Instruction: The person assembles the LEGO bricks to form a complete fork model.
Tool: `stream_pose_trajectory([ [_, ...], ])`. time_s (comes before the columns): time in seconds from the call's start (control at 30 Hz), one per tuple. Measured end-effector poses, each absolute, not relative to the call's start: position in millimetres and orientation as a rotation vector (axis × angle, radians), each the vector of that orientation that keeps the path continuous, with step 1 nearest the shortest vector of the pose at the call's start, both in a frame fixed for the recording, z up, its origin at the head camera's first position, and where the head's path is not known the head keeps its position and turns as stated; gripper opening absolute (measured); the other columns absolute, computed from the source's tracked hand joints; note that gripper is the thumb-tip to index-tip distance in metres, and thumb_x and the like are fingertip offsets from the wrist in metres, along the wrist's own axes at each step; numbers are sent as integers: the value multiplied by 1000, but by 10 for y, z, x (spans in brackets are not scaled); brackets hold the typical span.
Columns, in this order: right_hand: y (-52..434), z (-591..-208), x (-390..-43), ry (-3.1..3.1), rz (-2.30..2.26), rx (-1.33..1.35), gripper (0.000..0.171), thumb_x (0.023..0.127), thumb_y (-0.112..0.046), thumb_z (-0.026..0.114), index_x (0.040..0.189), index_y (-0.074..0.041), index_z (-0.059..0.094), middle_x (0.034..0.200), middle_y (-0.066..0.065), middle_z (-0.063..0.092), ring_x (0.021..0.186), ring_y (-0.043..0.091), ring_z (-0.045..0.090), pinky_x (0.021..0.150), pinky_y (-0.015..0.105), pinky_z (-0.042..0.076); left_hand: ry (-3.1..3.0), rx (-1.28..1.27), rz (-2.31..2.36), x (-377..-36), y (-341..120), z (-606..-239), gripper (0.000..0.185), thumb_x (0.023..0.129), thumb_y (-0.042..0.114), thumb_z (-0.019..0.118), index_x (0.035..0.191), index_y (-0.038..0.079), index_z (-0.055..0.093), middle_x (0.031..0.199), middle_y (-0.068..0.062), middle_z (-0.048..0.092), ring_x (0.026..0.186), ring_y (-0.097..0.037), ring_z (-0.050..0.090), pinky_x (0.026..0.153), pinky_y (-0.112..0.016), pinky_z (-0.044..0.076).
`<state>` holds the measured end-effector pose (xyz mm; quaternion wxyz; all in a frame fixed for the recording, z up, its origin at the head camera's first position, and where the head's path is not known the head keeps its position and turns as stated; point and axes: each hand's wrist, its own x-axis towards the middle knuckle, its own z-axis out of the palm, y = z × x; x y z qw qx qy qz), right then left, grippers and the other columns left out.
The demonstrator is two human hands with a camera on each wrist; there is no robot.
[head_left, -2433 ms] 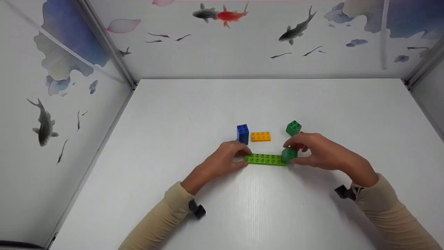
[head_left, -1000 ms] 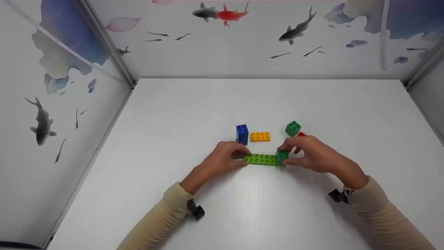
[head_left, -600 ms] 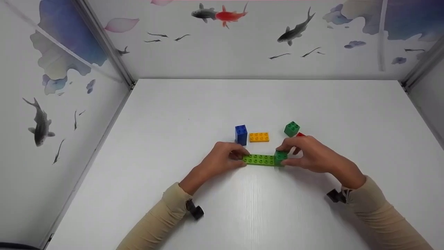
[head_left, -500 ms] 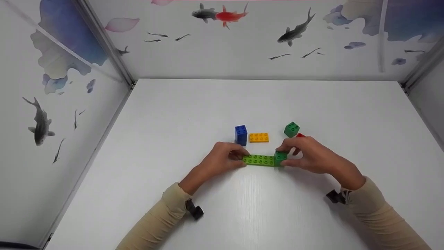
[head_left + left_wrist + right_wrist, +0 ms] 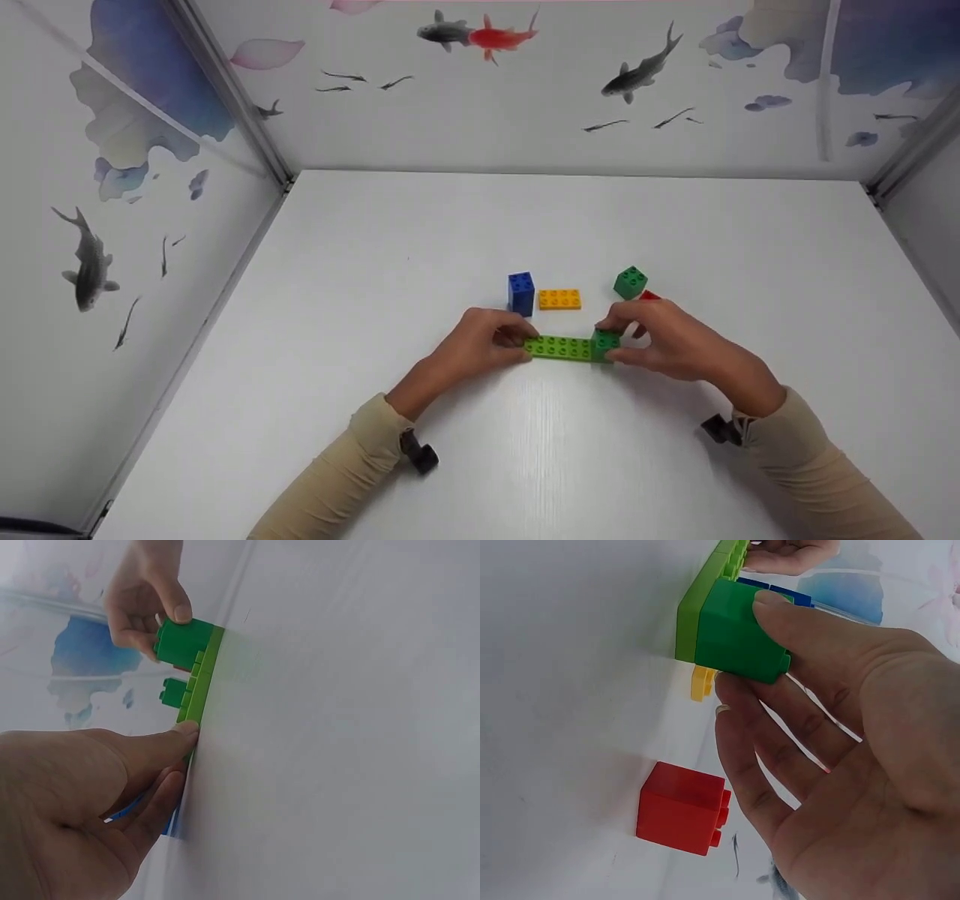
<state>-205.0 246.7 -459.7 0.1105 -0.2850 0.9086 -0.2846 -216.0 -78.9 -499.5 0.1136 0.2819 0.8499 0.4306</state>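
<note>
A long lime brick [image 5: 559, 347] lies flat on the white table [image 5: 525, 450]. My left hand [image 5: 526, 343] pinches its left end between thumb and fingers [image 5: 176, 736]. A dark green square brick [image 5: 602, 342] sits on the lime brick's right end. My right hand [image 5: 608, 342] grips this brick, with the thumb [image 5: 810, 622] on one side and the fingers [image 5: 742, 735] on the other. In the right wrist view the green brick [image 5: 739, 634] lies flush against the lime brick [image 5: 705, 607].
Just behind the hands stand a blue brick [image 5: 521, 291], a flat orange brick [image 5: 559, 299], a second green cube [image 5: 630, 283] and a red brick [image 5: 682, 806], half hidden by the right hand in the head view. Patterned walls [image 5: 150, 225] enclose the table.
The right hand brought the dark green brick leftward from past the lime brick's right end and set it down on that end. The left hand kept its hold.
</note>
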Motion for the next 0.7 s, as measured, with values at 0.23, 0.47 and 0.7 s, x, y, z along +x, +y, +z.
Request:
stream_pose_trajectory([
  [0.23,2438,-4641,-2048,2665,-840,-845,31,91,-17,89,120,-16,76,116,-5,80,102,13,72,90,39,65,2485,809,1268,-2141,-826,-5049,25,91,6,86,116,12,82,110,-1,80,93,-7,71,87,-22,62],
  [0.47,2459,-4621,-2061,2674,-809,-832,34,91,-19,89,122,-17,77,116,-6,80,105,16,72,95,45,64,2483,782,1266,-2135,-805,-5046,27,91,5,85,117,12,82,112,-1,80,94,-7,71,88,-21,62],
  [0.7,2446,-4572,-2042,2724,-756,-829,35,89,-19,90,121,-17,77,112,-6,80,106,19,73,98,49,63,2464,756,1287,-2166,-796,-5002,28,90,4,86,117,12,82,111,-2,80,93,-8,72,88,-22,63],
])
